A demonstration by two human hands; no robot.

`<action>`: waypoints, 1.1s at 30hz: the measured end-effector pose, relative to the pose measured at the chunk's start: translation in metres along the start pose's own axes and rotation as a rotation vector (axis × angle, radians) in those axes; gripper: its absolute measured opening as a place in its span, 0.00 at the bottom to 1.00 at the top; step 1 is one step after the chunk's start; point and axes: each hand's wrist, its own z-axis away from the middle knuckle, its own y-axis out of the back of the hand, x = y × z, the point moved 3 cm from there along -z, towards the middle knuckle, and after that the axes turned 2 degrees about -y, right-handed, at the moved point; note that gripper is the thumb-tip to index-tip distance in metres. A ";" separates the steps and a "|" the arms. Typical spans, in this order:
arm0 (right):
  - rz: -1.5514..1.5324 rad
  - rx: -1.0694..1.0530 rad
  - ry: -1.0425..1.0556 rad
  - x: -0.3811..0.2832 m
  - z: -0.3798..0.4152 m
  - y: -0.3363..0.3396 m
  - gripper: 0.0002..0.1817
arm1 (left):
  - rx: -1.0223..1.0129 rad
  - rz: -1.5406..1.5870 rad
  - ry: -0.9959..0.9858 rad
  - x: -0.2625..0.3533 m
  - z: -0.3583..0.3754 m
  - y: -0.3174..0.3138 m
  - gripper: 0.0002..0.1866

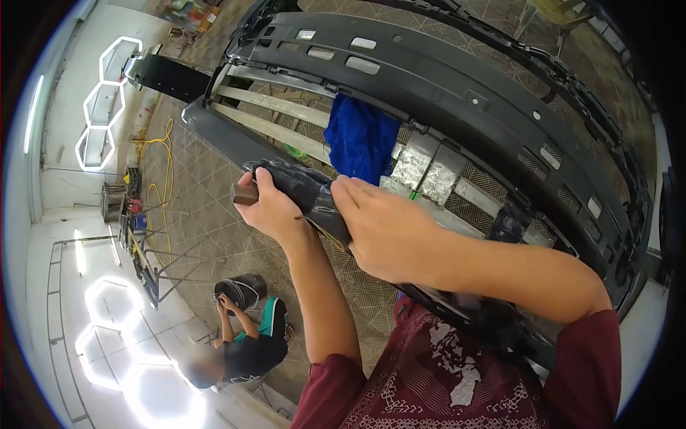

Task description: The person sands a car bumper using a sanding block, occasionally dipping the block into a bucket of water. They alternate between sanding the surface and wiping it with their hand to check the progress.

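Observation:
My left hand (pixel 275 211) is closed around a small brown block (pixel 245 194), which sticks out past the thumb and fingers. A dark, crinkled, wet-looking strip (pixel 296 184) stretches between my two hands, along a black car bumper (pixel 232 139). My right hand (pixel 382 229) is curled over the near end of this strip, its fingers pressed together; the palm side is hidden. A bright blue cloth (pixel 363 136) hangs over the slats of the stand just beyond my hands. Where the strip meets the bumper I cannot make out.
A large black bumper part (pixel 429 68) with cut-out slots lies across the stand. Silver-wrapped padding (pixel 421 166) covers several slats. A person (pixel 250 350) sits at lower left beside a black bucket (pixel 241 292). A yellow hose (pixel 168 154) runs over the floor.

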 end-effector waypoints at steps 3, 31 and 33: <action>0.026 -0.003 0.012 -0.006 0.038 0.019 0.38 | 0.007 0.077 0.074 -0.004 -0.001 0.000 0.13; -0.192 -0.175 -0.237 -0.012 -0.012 0.019 0.26 | -0.008 0.220 0.061 -0.008 0.006 -0.001 0.15; -0.221 -0.141 -0.190 -0.007 -0.006 0.011 0.23 | -0.048 0.266 0.087 -0.003 0.006 -0.002 0.14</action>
